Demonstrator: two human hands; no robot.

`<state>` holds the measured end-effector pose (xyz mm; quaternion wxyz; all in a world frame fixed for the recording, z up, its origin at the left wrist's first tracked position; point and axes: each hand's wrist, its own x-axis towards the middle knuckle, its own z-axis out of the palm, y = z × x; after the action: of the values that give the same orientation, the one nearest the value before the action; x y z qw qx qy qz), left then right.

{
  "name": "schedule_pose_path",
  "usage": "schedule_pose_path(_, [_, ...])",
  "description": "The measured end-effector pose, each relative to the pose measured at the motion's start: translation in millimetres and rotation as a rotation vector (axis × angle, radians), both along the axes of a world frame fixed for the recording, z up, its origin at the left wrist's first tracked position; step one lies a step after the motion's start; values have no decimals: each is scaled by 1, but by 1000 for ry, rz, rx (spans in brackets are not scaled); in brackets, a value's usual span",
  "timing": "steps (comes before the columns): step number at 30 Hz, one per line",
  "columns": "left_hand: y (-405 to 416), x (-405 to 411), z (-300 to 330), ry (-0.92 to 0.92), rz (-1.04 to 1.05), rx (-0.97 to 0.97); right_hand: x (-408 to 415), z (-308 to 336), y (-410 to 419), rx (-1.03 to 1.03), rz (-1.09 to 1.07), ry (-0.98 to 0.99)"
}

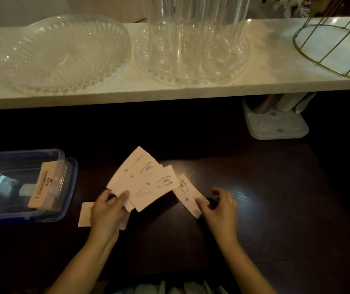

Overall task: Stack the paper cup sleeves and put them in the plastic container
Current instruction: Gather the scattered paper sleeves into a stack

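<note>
My left hand (107,211) grips a fan of flat white paper cup sleeves (146,179) by their lower ends, held above the dark table. My right hand (220,205) pinches the near end of one more sleeve (188,194) that lies on the table just right of the fan. Another sleeve (85,214) lies flat on the table, partly hidden under my left hand. The clear plastic container (24,213) with a blue rim stands at the left; a tan sleeve (42,185) leans inside it.
A white shelf (127,90) crosses above the table, carrying a cut-glass dish (61,54), a second dish with tall clear cups (193,39), and a gold wire basket (335,43). A pale grey holder (276,124) stands under the shelf at the right.
</note>
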<state>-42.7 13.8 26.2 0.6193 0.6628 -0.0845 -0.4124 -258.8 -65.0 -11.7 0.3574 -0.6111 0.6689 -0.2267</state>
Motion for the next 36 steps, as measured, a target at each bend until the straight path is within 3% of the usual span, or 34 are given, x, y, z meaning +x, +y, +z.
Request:
schedule_pose_path(2, [4, 16, 0, -36, 25, -5, -7, -8, -6, -117, 182, 295])
schedule_pose_path(5, [5, 28, -2, -65, 55, -4, 7, -16, -4, -125, 377, 556])
schedule_pose_path(9, [5, 28, -6, -76, 35, 12, 13, -19, -7, -49, 322, 538])
schedule_pose_path(17, [1, 8, -12, -2, 73, 4, 1, 4, -14, 368, 27, -120])
schedule_pose_path(21, [-2, -10, -9, 51, 58, -47, 18, 21, -2, 788, -388, -1077])
schedule_pose_path(23, [-4, -16, -7, 55, 45, -74, 28, 26, 6, 877, -437, -1321])
schedule_pose_path(27, [-9, -24, 1, 29, -8, -121, 40, 33, 12, 817, -444, -1467])
schedule_pose_path(30, [-8, -31, 5, 19, -90, -163, 50, 31, 15, 769, -404, -1313])
schedule_pose_path(36, [-4, -44, 10, -68, -188, -147, 65, 25, 32, 690, -412, -1239])
